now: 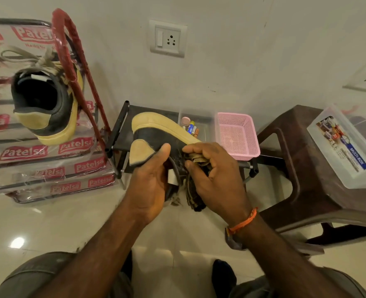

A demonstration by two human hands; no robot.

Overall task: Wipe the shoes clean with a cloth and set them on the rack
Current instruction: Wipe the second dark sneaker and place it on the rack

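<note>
Gripping the shoe by its heel at frame centre, the left hand steadies it while the right hand pinches the cloth against its side. It looks light and stiff-soled; the heel seems the surest hold.

Warm, moderately bright indoor light from overhead: one round glare spot on the glossy floor at lower left, a softer sheen on the tiles ahead, and faint highlights on the plastic wrap of the rack. Shadows are soft and short, darkest under the brown stool and beneath the low black shelf. Centre is reasonably sharp, but the right hand and both forearms show motion blur, and wide-angle distortion bends the wall sockets and rack frame outward toward the edges, with fine detail smeared in the corners.
</note>
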